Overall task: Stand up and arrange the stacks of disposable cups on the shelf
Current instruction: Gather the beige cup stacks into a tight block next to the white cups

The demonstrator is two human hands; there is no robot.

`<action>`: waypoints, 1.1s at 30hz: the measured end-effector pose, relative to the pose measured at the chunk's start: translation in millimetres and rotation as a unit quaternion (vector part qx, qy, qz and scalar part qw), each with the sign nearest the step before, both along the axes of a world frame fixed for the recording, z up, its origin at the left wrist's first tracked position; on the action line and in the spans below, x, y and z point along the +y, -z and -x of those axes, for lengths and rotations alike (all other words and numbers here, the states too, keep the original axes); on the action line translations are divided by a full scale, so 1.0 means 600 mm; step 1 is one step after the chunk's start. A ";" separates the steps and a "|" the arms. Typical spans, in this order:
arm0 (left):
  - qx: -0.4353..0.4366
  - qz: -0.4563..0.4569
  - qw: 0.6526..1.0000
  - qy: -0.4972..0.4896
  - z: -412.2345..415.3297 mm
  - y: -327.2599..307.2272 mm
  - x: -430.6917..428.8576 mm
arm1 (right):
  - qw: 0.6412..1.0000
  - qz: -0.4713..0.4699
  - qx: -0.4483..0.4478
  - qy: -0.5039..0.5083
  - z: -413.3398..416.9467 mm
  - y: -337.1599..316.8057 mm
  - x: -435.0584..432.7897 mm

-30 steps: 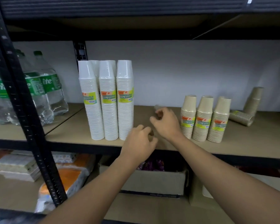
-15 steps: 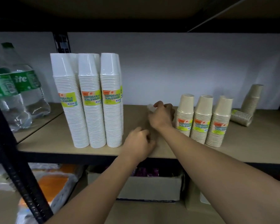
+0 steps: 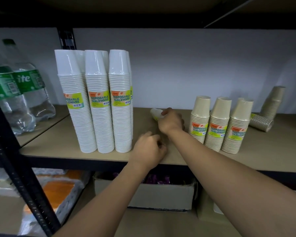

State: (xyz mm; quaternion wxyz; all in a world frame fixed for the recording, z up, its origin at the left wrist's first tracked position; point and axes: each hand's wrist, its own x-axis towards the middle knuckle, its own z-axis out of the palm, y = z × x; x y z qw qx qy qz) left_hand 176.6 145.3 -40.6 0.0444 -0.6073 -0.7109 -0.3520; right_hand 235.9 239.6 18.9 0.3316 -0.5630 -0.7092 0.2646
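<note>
Tall white cup stacks (image 3: 101, 106) stand upright at the left of the wooden shelf (image 3: 272, 151). Three short beige cup stacks (image 3: 219, 124) stand at the right. Behind them one beige stack (image 3: 261, 123) lies on its side and another (image 3: 273, 101) leans against the wall. A white cup stack (image 3: 155, 113) lies on its side mid-shelf; my right hand (image 3: 171, 123) is closed on it and hides most of it. My left hand (image 3: 149, 149) hovers near the shelf's front edge, fingers curled, holding nothing.
Sprite bottles (image 3: 22, 93) stand on the neighbouring shelf at left. A black upright post (image 3: 15, 158) crosses the left foreground. Below the shelf sit a cardboard box (image 3: 161, 194) and wrapped orange packs (image 3: 58, 189). Another shelf board hangs overhead.
My right hand reached farther back on the shelf and closed on the lying white stack. The left hand stayed near the front edge. The view moved closer and to the right.
</note>
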 end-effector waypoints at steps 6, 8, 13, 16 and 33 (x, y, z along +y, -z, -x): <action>-0.009 -0.003 1.000 0.010 -0.005 0.001 -0.011 | 0.992 0.009 0.123 -0.038 -0.017 -0.018 -0.047; 0.000 -0.012 1.000 0.004 -0.011 -0.001 -0.018 | 0.984 0.021 0.170 -0.041 -0.029 -0.018 -0.059; 0.022 -0.012 1.000 0.010 -0.029 -0.005 -0.053 | 0.972 0.039 0.225 -0.056 -0.065 -0.015 -0.094; 0.029 -0.016 0.999 0.014 -0.038 -0.007 -0.073 | 0.970 0.036 0.229 -0.074 -0.089 -0.011 -0.119; 0.050 0.034 0.998 -0.028 -0.070 -0.024 -0.126 | 0.992 -0.090 0.035 -0.079 -0.227 0.038 -0.177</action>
